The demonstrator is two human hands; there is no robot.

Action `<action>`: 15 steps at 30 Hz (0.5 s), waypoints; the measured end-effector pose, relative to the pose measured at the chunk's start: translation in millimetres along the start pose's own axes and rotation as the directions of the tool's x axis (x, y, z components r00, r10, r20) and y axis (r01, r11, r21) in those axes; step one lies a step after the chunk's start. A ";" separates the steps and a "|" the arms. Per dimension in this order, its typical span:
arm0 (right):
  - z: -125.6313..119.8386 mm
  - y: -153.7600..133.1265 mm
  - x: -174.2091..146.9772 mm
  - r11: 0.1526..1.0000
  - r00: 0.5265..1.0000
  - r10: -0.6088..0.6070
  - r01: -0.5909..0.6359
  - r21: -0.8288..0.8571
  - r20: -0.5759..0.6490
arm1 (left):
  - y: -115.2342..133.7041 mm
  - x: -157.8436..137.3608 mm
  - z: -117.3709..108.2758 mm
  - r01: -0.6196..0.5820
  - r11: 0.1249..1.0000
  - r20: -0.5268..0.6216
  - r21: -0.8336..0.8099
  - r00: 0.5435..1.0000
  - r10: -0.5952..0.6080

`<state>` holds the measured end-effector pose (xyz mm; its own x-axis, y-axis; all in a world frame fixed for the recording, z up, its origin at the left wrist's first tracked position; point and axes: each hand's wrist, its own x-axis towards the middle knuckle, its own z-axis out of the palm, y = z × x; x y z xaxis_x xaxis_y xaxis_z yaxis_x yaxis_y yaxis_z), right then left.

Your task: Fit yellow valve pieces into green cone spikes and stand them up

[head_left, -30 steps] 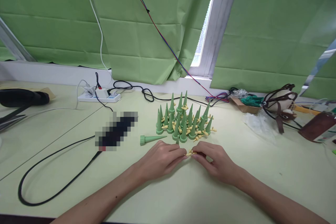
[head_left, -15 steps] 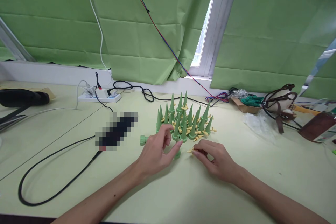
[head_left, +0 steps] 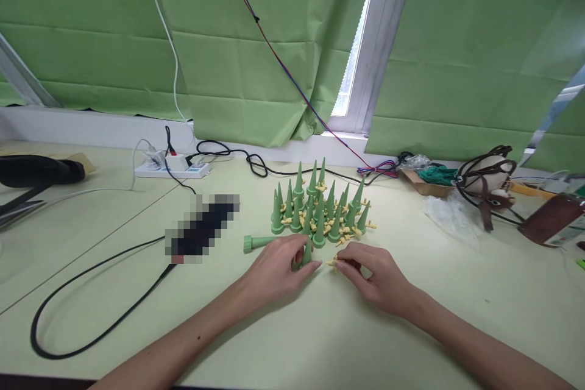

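Observation:
My left hand (head_left: 281,265) is low over the table, its thumb and forefinger apart around a green cone (head_left: 308,250) that stands upright; whether the fingers touch it is hard to tell. Between thumb and forefinger, my right hand (head_left: 377,277) pinches a small yellow plastic piece (head_left: 331,262), partly hidden by the fingertips. Just beyond both hands stands a cluster of green pointed cones (head_left: 319,228) on round bases. Small yellow pieces (head_left: 350,234) lie among them. One more green cone (head_left: 256,244) lies on its side by my left hand.
On the left are a blurred-out dark device (head_left: 203,228) and its looped black cable (head_left: 59,298). A white power strip (head_left: 192,172) is at the back. A crumpled plastic bag (head_left: 450,216), a cardboard tray (head_left: 429,186) and a dark red container (head_left: 551,219) are on the right.
My left hand has come down from above and now has its fingers around the upright cone. My right hand stays in place with the yellow piece.

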<state>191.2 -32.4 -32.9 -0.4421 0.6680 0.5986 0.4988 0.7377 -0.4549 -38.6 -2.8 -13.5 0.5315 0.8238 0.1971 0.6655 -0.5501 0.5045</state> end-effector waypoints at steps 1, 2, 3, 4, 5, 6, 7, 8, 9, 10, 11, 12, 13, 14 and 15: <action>0.0 -0.1 0.1 1.000 1.000 0.000 0.000 -0.003 -0.001 | -0.1 0.0 0.1 -0.002 1.000 0.013 -0.003 1.000 0.002; 0.0 -0.2 0.3 1.000 1.000 0.000 0.000 -0.006 -0.003 | -0.1 0.1 0.1 -0.004 1.000 0.026 -0.006 1.000 0.004; -0.1 -0.4 0.5 1.000 1.000 0.000 0.000 -0.008 -0.006 | -0.2 0.3 0.1 -0.004 1.000 0.035 -0.012 0.999 0.005; -0.1 -0.6 0.7 1.000 1.000 0.001 -0.001 -0.007 -0.011 | -0.2 0.5 0.2 -0.004 1.000 0.041 -0.023 0.999 0.005; -0.3 -1.0 0.8 1.000 1.000 0.001 -0.001 -0.005 -0.016 | 0.0 0.8 0.2 -0.005 0.999 0.043 -0.040 0.999 0.006; -0.4 -1.5 1.0 1.000 1.000 0.001 -0.001 -0.003 -0.024 | 0.2 1.0 0.2 -0.007 0.998 0.041 -0.063 0.999 0.010; -0.6 -2.1 1.1 1.000 0.999 -0.001 0.001 -0.001 -0.032 | 0.6 1.1 0.2 -0.013 0.996 0.037 -0.093 0.999 0.017; -0.8 -2.9 1.2 1.000 0.999 -0.002 0.002 0.000 -0.041 | 1.1 1.2 0.1 -0.022 0.992 0.032 -0.124 0.999 0.026; -1.0 -3.7 1.3 1.000 0.999 -0.004 0.004 0.001 -0.050 | 1.7 1.1 0.0 -0.030 0.988 0.025 -0.154 0.999 0.034; -1.2 -4.4 1.3 1.000 0.998 -0.006 0.006 0.001 -0.059 | 2.3 1.0 0.0 -0.037 0.983 0.017 -0.180 0.999 0.041; -1.3 -5.1 1.4 1.000 0.998 -0.009 0.009 0.002 -0.065 | 2.8 0.9 0.0 -0.041 0.979 0.012 -0.201 0.999 0.044; -1.3 -5.6 1.5 1.000 0.997 -0.013 0.013 0.004 -0.070 | 3.3 0.7 0.0 -0.040 0.975 0.009 -0.218 0.999 0.043; -1.2 -5.8 1.7 1.000 0.997 -0.016 0.017 0.007 -0.073 | 3.8 0.7 0.1 -0.035 0.972 0.009 -0.231 0.999 0.038; -0.9 -5.9 1.9 1.000 0.997 -0.019 0.020 0.008 -0.072 | 4.2 0.8 0.1 -0.029 0.970 0.012 -0.243 0.999 0.033; -0.5 -5.7 2.1 1.000 0.997 -0.022 0.022 0.009 -0.071 | 4.7 0.9 0.2 -0.023 0.967 0.018 -0.255 0.999 0.029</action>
<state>187.8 -35.2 -28.7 -0.3989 0.6432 0.6536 0.4821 0.7534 -0.4473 -34.8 -4.7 -11.1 0.5599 0.8051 0.1958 0.4973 -0.5156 0.6977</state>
